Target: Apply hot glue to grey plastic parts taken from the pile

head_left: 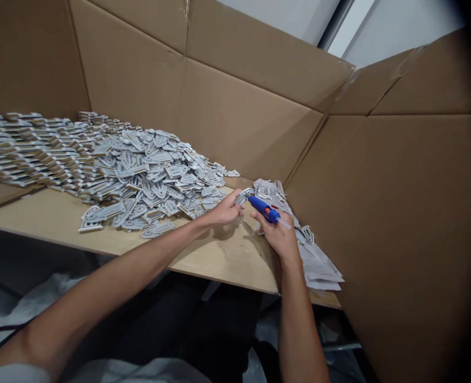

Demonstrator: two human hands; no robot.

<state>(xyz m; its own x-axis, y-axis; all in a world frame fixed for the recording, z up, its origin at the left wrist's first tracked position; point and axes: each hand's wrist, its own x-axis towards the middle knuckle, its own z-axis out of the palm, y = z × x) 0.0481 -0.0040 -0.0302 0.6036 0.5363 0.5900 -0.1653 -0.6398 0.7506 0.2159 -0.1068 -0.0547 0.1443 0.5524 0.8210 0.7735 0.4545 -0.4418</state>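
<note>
My right hand [277,234] is closed around a blue glue gun [264,208] with a clear glue stick poking out of its rear end. The gun's nozzle points left at a small grey flat piece [243,196]. My left hand [225,208] pinches that piece above the wooden table [219,255]. Both hands meet near the table's right end, just in front of a small heap of grey pieces [269,191].
A large pile of grey flat pieces [148,175] covers the table's left and middle, with neat stacked rows [24,149] at far left. Grey sheets [319,263] lie at the right edge. Cardboard walls [398,213] enclose the back and right. White plastic bags [28,303] lie below.
</note>
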